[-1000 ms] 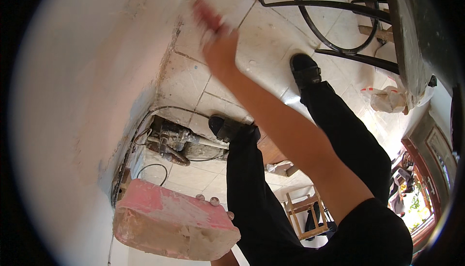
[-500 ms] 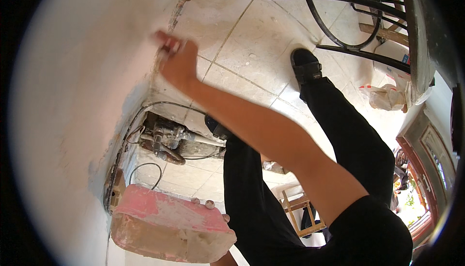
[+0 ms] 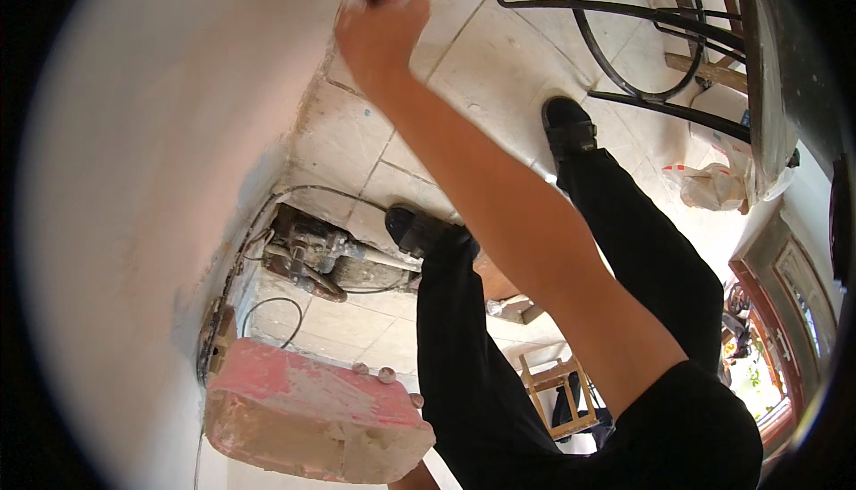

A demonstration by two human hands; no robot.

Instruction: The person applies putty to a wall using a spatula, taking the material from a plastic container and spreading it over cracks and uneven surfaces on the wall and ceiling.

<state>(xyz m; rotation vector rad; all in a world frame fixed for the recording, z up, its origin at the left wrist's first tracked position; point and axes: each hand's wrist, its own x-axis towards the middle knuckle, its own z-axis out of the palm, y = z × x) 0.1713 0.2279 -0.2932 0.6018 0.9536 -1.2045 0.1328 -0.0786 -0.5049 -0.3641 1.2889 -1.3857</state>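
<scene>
My right hand reaches up to the wall's lower part, its fingers curled closed. Something reddish and pale shows at the fingers, but blur hides what it is. At the lower left, my left hand grips a pink plastic tub from beneath and behind. Only its fingertips show, curled over the tub's edge. Pale, dried plaster-like smears coat the tub. Beside both hands rises the pale wall, with damp-looking pinkish and bluish-grey patches.
A pit in the tiled floor holds a dark pump with pipes. A black cable runs along the wall. My shoes stand on the tiles. Black metal furniture legs, a plastic bag and a wooden stool are to the right.
My right hand has moved up and slightly right, farther along the foot of the wall. The tub in my left hand has hardly moved.
</scene>
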